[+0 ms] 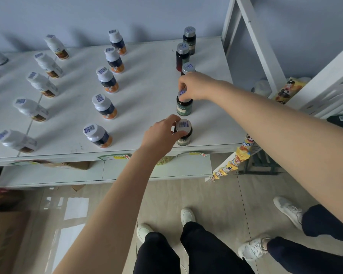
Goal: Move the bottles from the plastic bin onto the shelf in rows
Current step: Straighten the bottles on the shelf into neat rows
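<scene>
The left hand [162, 135] curls its thumb and fingers round the cap of the near bottle [184, 126], which stands upright on the shelf [147, 91] just right of that hand and close to the front edge. The right hand [195, 86] pinches the cap of the second bottle [184, 107] from above, and that bottle sits directly under its fingertips. Both look set down or all but down, so the step is the placing and letting go. To do it well, line each one up with the three dark bottles [182, 56] beyond the right hand, matching the spacing of the orange-labelled row [107, 80] to the left of both hands. Open the fingers only once each base sits flat, then lift straight up. A sideways drag could tip a tall, narrow bottle, and the near one has little shelf to spare. The plastic bin is out of view.
</scene>
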